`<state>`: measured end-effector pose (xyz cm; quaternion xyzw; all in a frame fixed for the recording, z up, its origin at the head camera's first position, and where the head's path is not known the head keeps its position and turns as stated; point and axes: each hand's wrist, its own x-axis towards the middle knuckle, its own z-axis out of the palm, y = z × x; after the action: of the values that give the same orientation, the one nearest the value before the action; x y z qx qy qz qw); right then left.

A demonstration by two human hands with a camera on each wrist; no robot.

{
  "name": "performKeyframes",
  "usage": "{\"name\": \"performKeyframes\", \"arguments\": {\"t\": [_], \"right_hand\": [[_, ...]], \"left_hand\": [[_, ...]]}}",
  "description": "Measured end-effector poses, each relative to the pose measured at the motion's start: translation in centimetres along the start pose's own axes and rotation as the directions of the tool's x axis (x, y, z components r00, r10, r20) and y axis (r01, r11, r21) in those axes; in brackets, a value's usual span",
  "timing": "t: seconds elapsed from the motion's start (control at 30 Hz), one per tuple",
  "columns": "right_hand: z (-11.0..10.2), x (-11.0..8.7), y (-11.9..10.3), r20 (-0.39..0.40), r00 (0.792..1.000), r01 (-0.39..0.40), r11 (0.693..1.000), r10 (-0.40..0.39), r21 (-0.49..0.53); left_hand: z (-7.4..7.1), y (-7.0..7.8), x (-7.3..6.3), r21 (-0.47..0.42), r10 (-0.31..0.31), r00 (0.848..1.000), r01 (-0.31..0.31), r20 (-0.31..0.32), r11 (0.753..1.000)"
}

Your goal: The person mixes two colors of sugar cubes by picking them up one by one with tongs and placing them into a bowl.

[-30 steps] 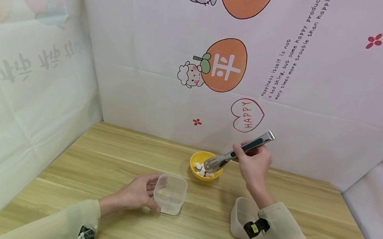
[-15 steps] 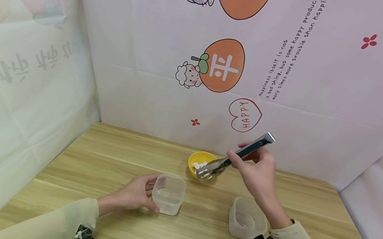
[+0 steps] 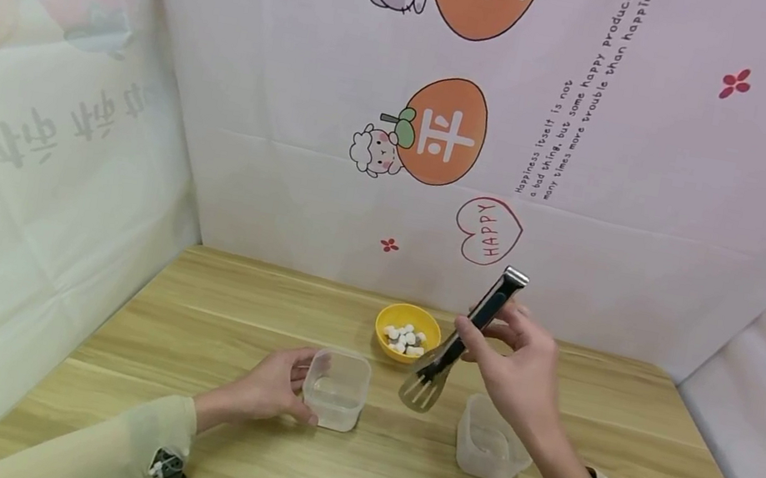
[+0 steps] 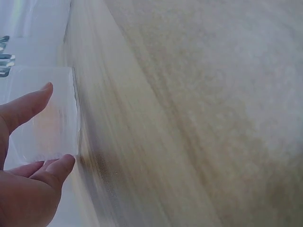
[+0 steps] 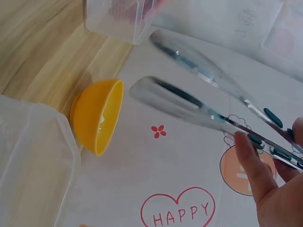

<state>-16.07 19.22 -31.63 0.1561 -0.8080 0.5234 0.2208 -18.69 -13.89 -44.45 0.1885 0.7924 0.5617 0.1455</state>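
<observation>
Metal tongs [image 3: 426, 381] with dark grip inlays are in my right hand [image 3: 522, 364], thumb and fingers pinching the handle. Their heads tilt down in front of the yellow bowl [image 3: 378, 331]. In the right wrist view the two arms of the tongs [image 5: 180, 101] stand apart, with nothing seen between them. Several small white pieces [image 3: 406, 338] lie in the bowl. My left hand [image 3: 271, 383] grips the left side of a clear plastic container [image 3: 341, 418], thumb in front and fingers behind. The left wrist view shows thumb and fingers around that container [image 4: 64, 109].
Another clear plastic container [image 3: 486, 459] stands on the right, below my right forearm. The wood-grain table [image 3: 252, 293] ends at a printed white cloth [image 3: 297, 208] at the back. More cloth hangs on both sides.
The tongs have come out from over the bowl toward the front and swung steeper, so the white pieces show fully. My right hand shifted slightly right and nearer. My left hand stays put.
</observation>
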Motion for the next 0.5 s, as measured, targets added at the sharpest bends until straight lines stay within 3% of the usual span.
{"name": "performKeyframes", "arguments": {"t": [0.17, 0.23, 0.37, 0.5], "right_hand": [[0.0, -0.6, 0.0, -0.006, 0.999, 0.046, 0.99, -0.048, -0.136], [0.0, -0.8, -0.1, 0.005, 0.999, 0.047, 0.991, -0.046, -0.126], [-0.2, -1.0, -0.3, 0.031, 0.999, 0.012, 1.0, -0.012, 0.003], [-0.4, -1.2, -0.5, 0.044, 0.999, -0.03, 0.987, 0.023, 0.155]], "left_hand": [[0.0, 0.0, 0.0, -0.007, 0.011, 1.0, -0.011, 0.008, 1.0], [0.1, 0.0, 0.0, -0.014, 0.017, 1.0, -0.016, 0.011, 1.0], [0.2, -0.1, 0.0, -0.029, 0.016, 1.0, -0.016, 0.007, 0.999], [0.2, -0.1, 0.0, -0.042, 0.018, 1.0, -0.018, 0.003, 0.999]]}}
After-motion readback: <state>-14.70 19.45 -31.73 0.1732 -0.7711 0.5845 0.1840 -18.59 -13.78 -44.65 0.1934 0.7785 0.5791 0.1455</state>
